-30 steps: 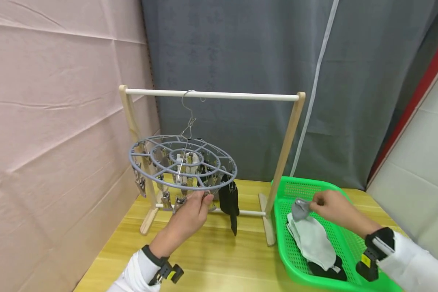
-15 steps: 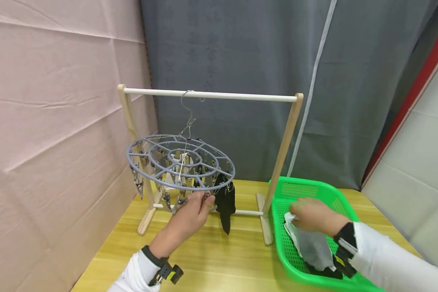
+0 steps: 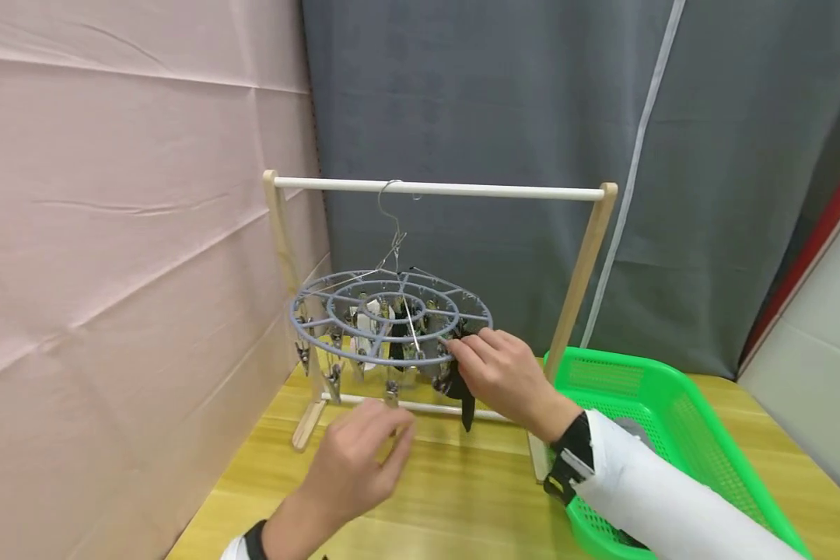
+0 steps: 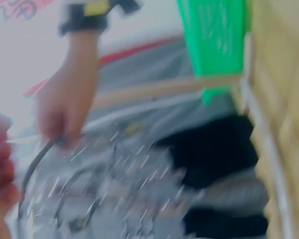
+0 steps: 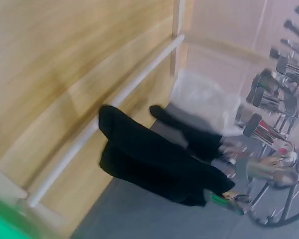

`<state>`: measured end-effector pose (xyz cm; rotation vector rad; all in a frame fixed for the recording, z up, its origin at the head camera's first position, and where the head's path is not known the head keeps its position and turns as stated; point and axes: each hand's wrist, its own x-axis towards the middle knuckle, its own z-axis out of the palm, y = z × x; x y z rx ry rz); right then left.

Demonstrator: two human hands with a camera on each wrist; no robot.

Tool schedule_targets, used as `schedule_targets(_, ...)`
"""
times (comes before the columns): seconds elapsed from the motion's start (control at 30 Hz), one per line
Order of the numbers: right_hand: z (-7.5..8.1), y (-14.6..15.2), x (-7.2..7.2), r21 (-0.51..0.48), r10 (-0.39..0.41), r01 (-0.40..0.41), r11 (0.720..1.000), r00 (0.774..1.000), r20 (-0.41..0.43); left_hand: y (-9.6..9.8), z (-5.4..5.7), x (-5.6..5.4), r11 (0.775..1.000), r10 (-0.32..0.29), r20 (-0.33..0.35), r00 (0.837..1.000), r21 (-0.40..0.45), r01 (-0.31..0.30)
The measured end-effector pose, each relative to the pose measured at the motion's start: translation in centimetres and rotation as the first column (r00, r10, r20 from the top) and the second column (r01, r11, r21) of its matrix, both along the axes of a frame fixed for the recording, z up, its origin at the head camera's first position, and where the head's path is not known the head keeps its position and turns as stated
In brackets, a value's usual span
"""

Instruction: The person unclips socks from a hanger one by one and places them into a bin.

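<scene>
A round grey clip hanger hangs by its wire hook from the rack's white top bar. My right hand grips the hanger's rim at the front right. Just beneath that hand a black sock dangles; the right wrist view shows black socks hanging from the metal clips, with a white sock farther back. My left hand is below the hanger's front edge, apart from it, fingers loosely bent with nothing between them. The left wrist view is blurred, with some left-hand fingers at its edge.
A wooden rack with white bars stands on the wood-grain table. At the right is a green basket, where a grey cloth shows partly behind my right sleeve. A pink wall covering stands close at the left.
My right hand has left the basket and taken hold of the hanger's rim. The left hand has let go of the front edge and dropped lower. The hanger has turned.
</scene>
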<state>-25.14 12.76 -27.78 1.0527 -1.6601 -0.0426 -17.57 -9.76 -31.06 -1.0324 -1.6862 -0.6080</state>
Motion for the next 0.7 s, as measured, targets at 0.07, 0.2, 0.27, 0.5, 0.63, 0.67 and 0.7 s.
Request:
schedule_targets(0.07, -0.2, 1.1, -0.5, -0.031, -0.015, 0.016, 0.999, 0.999, 0.034, -1.6, 1.1, -0.6, 0.995, 0.052, -0.093, 0.994, 0.091, -0.044)
schedule_targets(0.2, -0.4, 3.0, -1.4, -0.088, -0.061, 0.074, 0.993, 0.989, 0.138, -5.4, 2.4, -2.8, 0.972, 0.184, 0.02, 0.983, 0.145, -0.185)
schedule_targets(0.27, -0.4, 3.7, -1.8, -0.102, -0.1, 0.122, 0.987, 0.976, 0.195, -7.0, 2.5, -3.9, 0.963, 0.231, 0.086, 0.969, 0.118, -0.241)
schedule_targets(0.5, 0.1, 3.9, -1.7, -0.131, -0.111, 0.126, 0.983, 0.987, 0.114, -7.5, 2.3, -4.8, 0.977, 0.2, 0.018, 0.98, 0.065, -0.201)
schedule_targets(0.63, 0.8, 1.3, -0.4, -0.124, 0.005, -0.022, 0.992, 0.991, -0.135, -5.1, 2.1, -4.0, 0.976, 0.216, -0.093, 0.972, 0.044, -0.213)
schedule_targets(0.67, 0.9, 0.5, 0.0, -0.111, 0.019, -0.041, 0.993, 0.982, -0.186, -4.4, 2.1, -3.8, 0.973, 0.232, -0.112, 0.966, 0.036, -0.23)
schedule_targets(0.7, 1.0, -0.2, 0.4, -0.098, 0.028, -0.052, 0.994, 0.973, -0.228, -3.7, 2.1, -3.6, 0.969, 0.248, -0.127, 0.96, 0.027, -0.247)
